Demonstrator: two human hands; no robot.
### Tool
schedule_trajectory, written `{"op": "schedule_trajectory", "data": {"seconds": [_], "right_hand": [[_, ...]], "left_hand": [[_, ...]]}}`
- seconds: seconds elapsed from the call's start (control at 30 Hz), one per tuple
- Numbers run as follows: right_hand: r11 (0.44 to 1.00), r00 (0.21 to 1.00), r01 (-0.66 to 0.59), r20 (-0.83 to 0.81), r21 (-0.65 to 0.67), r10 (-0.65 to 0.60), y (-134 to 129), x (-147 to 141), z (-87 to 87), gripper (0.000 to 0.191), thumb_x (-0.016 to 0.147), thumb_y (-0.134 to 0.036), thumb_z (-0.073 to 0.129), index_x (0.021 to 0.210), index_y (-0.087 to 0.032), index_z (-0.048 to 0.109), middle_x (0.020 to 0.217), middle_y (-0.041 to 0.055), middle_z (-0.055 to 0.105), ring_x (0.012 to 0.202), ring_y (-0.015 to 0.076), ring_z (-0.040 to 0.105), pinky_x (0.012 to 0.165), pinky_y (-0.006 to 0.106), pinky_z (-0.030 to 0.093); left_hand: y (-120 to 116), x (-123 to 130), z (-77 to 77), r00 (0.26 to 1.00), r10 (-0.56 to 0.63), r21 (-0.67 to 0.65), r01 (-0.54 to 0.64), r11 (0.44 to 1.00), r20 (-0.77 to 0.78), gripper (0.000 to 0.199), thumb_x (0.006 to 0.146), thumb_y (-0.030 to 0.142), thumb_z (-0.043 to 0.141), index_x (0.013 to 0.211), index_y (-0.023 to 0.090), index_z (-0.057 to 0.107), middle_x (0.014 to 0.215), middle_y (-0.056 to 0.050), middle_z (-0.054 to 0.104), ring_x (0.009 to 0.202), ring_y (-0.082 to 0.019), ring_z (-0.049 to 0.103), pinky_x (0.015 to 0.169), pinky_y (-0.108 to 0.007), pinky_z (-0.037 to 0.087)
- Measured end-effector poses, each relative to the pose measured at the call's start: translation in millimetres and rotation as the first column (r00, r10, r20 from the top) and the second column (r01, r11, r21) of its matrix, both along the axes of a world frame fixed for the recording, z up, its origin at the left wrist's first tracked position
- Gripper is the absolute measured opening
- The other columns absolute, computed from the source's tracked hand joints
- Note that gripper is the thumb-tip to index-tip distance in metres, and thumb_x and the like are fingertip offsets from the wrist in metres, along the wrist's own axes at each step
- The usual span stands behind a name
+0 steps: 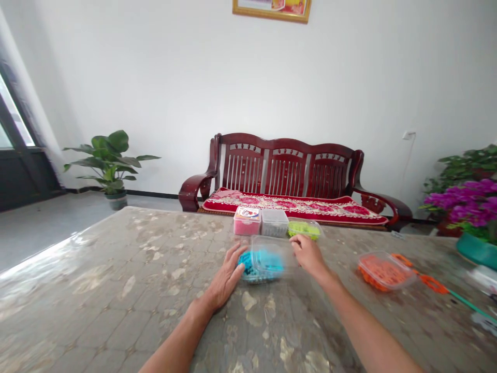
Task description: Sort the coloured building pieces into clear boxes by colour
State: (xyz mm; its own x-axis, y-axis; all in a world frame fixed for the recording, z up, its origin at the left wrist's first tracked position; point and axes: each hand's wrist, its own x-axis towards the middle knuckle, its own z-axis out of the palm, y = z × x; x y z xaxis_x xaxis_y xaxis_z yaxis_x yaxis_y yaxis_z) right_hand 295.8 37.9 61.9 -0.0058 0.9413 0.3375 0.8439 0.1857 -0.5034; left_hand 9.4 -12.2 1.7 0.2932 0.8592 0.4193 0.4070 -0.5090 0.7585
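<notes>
A clear plastic box of small blue pieces [248, 269] sits on the table in front of me. My left hand [227, 274] holds its left side, thumb on the near side and fingers toward the far side. Over the box is a clear plastic lid [267, 251], tilted and smeared by motion. My right hand [308, 254] is closed in a pinch at the lid's right edge. Just beyond stand a box of pink pieces [247, 226], a box of grey pieces [275, 224] and an uncovered box of yellow-green pieces [305, 228].
To the right lies a box of orange pieces [382, 272], with joined orange pieces [433, 284] and a green strip [469, 308] beside it. Purple flowers in a teal pot [477, 249] stand at the right edge. A wooden bench [287, 171] is behind the patterned table [155, 305].
</notes>
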Motion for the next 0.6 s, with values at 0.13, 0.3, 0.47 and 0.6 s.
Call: {"op": "schedule_trajectory", "data": {"seconds": [0.13, 0.3, 0.47, 0.6], "right_hand": [[1.000, 0.997, -0.021, 0.074, -0.014, 0.022, 10, -25, -6.2, 0.022, 0.085, -0.015, 0.049, 0.090, -0.020, 0.070, 0.097, 0.0066, 0.070, 0.098, 0.0184, 0.062, 0.087, 0.026, 0.043], [0.998, 0.991, 0.009, 0.137, -0.061, 0.000, 14, -38, -15.4, 0.023, 0.089, -0.017, 0.048, 0.093, -0.022, 0.070, 0.100, 0.0066, 0.069, 0.095, 0.0180, 0.062, 0.080, 0.025, 0.041], [0.995, 0.987, -0.010, 0.161, -0.102, 0.027, 18, -42, -14.7, 0.022, 0.091, -0.020, 0.048, 0.090, -0.021, 0.070, 0.100, 0.0064, 0.070, 0.096, 0.0176, 0.063, 0.077, 0.024, 0.039], [0.987, 0.983, -0.076, 0.153, -0.144, 0.098, 20, -44, -14.2, 0.024, 0.094, -0.024, 0.044, 0.096, -0.022, 0.069, 0.097, 0.0041, 0.073, 0.092, 0.0168, 0.065, 0.077, 0.023, 0.039]], "left_hand": [[3, -1, -4.9, 0.990, 0.048, -0.053, -0.041, 0.998, 0.136, 0.063, 0.101, 0.055, 0.027, 0.154, 0.020, 0.025, 0.157, -0.013, 0.030, 0.141, -0.031, 0.037, 0.120, -0.051, 0.027], [5, 0, -4.5, 0.994, 0.037, -0.053, -0.031, 0.998, 0.106, 0.064, 0.099, 0.056, 0.035, 0.152, 0.021, 0.031, 0.160, -0.012, 0.026, 0.149, -0.031, 0.023, 0.121, -0.050, 0.024], [6, 0, -4.5, 0.994, 0.088, -0.082, -0.082, 0.993, 0.071, 0.055, 0.097, 0.049, 0.043, 0.145, 0.021, 0.043, 0.158, -0.014, 0.028, 0.147, -0.030, 0.029, 0.117, -0.048, 0.033], [5, 1, -5.0, 0.990, 0.137, -0.016, -0.137, 0.990, 0.025, 0.043, 0.097, 0.043, 0.044, 0.133, 0.021, 0.052, 0.156, -0.014, 0.032, 0.141, -0.029, 0.039, 0.112, -0.047, 0.040]]}}
